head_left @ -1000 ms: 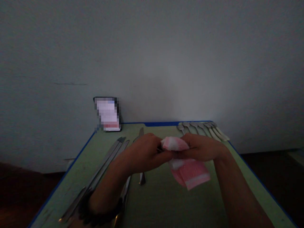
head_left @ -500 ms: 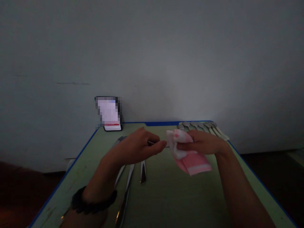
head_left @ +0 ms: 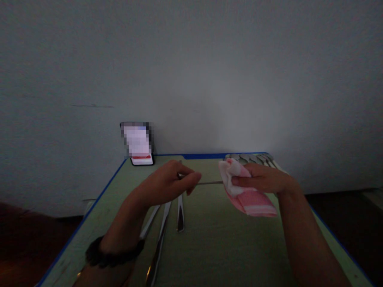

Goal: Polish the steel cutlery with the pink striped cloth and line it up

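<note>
My left hand (head_left: pixel 175 181) is closed on one end of a thin metal piece of cutlery (head_left: pixel 211 183), held level above the table. Its far end disappears into a pink and white cloth (head_left: pixel 257 199), so I cannot make out its kind. The cloth is pinched in my right hand (head_left: pixel 260 178), with the thumb on top and a loose corner hanging down. Below my left hand lie a table knife (head_left: pixel 161 235) and another piece of cutlery with a broad handle end (head_left: pixel 180 219); their upper parts are partly covered by the hand.
A row of spoons and forks (head_left: pixel 253 158) lies at the back right of the green, blue-edged table (head_left: pixel 227 247). At the back left a lit phone (head_left: pixel 137 143) leans against the grey wall (head_left: pixel 209 71). A dark beaded bracelet (head_left: pixel 113 253) circles my left wrist.
My right hand and the cloth have slid right, away from my left hand, baring more of the thin metal shaft. My left hand has shifted slightly left.
</note>
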Tool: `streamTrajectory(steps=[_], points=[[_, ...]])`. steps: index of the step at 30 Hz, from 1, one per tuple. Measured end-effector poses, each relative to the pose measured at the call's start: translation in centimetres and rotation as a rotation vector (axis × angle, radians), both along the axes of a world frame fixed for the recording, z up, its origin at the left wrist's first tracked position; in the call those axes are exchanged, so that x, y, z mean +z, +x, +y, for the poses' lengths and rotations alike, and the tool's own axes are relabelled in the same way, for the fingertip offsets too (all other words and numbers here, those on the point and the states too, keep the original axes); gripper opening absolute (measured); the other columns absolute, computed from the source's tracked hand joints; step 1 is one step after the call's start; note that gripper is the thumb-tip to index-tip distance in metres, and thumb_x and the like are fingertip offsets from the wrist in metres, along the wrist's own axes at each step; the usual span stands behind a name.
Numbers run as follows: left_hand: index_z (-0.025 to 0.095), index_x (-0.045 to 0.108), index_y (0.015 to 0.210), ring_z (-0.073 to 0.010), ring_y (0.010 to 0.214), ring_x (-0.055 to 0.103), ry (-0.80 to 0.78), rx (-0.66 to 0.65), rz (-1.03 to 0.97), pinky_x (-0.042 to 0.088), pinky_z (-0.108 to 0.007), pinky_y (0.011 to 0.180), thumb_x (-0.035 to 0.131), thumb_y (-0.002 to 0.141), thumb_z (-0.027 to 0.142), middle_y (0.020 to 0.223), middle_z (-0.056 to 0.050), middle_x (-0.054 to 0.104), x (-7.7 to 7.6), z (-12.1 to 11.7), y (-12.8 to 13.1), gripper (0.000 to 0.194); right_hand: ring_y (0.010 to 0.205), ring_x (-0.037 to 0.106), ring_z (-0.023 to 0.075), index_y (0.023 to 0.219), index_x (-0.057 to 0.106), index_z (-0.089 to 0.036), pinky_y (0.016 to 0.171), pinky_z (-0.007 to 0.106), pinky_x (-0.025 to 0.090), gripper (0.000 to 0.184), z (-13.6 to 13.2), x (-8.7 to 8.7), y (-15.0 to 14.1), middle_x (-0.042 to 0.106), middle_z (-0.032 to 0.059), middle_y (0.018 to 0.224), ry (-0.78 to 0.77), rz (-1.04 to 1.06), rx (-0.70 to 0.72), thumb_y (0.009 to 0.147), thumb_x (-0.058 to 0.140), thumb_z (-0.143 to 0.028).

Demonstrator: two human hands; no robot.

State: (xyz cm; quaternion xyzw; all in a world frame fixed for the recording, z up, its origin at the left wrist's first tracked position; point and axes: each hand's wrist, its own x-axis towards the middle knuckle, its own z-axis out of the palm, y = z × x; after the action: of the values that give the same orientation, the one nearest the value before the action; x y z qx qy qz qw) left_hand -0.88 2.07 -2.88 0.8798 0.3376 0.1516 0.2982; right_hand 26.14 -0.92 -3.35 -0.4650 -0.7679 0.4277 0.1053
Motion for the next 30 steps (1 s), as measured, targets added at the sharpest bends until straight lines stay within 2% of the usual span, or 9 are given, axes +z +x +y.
streamTrajectory(steps=[4,9,13,21,26,30], points=[[0.014,0.055,0.054,-0.0063,0.043,0.035,-0.021,-0.036,0.012,0.026,-0.018,0.043,0.036,0.088,0.039,0.046,0.004,0.042,0.5,-0.6,1.1,0.046,0.052,0.041,0.0081,0.066,0.053,-0.015,0.046,0.019,0.032,0.039,0.0,0.3,-1.4,0.047,-0.0023,0.059,-0.008,0.027,0.071,0.083,0.046,-0.049],[0.014,0.046,0.051,-0.0049,0.041,0.029,-0.018,-0.077,0.074,0.018,-0.019,0.039,0.039,0.085,0.039,0.046,0.005,0.034,0.6,-0.9,2.3,0.043,0.054,0.041,0.0076,0.071,0.055,-0.015,0.049,0.019,0.034,0.028,0.2,0.3,-3.2,0.051,-0.0025,0.062,0.0,0.109,0.167,0.083,0.05,-0.039],[0.014,0.051,0.054,-0.0052,0.042,0.029,-0.014,-0.081,0.068,0.02,-0.019,0.041,0.037,0.087,0.042,0.046,0.005,0.034,0.5,-0.5,1.6,0.045,0.055,0.042,0.0085,0.069,0.055,-0.015,0.051,0.021,0.034,0.032,0.4,0.2,-2.5,0.051,-0.0019,0.063,0.039,0.07,0.14,0.084,0.048,-0.043],[0.013,0.058,0.056,-0.0064,0.044,0.037,-0.001,-0.019,0.056,0.026,-0.018,0.044,0.038,0.087,0.044,0.047,0.003,0.047,0.5,0.1,0.1,0.048,0.051,0.038,0.0083,0.066,0.051,-0.016,0.046,0.02,0.029,0.041,0.2,-0.3,0.0,0.044,-0.0023,0.058,0.036,-0.036,0.0,0.083,0.045,-0.052],[0.013,0.057,0.054,-0.0067,0.044,0.04,-0.049,0.014,0.002,0.028,-0.018,0.045,0.037,0.088,0.044,0.046,0.003,0.046,0.0,0.5,-0.2,0.05,0.052,0.039,0.0083,0.067,0.051,-0.016,0.048,0.021,0.03,0.042,0.5,-0.7,-0.4,0.043,-0.0025,0.059,0.012,-0.024,0.053,0.085,0.041,-0.052],[0.014,0.059,0.057,-0.0067,0.043,0.036,-0.126,-0.013,-0.012,0.025,-0.019,0.043,0.033,0.089,0.049,0.046,0.004,0.041,-0.5,0.2,1.1,0.054,0.057,0.045,0.01,0.072,0.054,-0.015,0.052,0.021,0.035,0.037,0.6,-0.4,-1.7,0.05,-0.0006,0.064,0.022,-0.001,0.1,0.086,0.042,-0.048]])
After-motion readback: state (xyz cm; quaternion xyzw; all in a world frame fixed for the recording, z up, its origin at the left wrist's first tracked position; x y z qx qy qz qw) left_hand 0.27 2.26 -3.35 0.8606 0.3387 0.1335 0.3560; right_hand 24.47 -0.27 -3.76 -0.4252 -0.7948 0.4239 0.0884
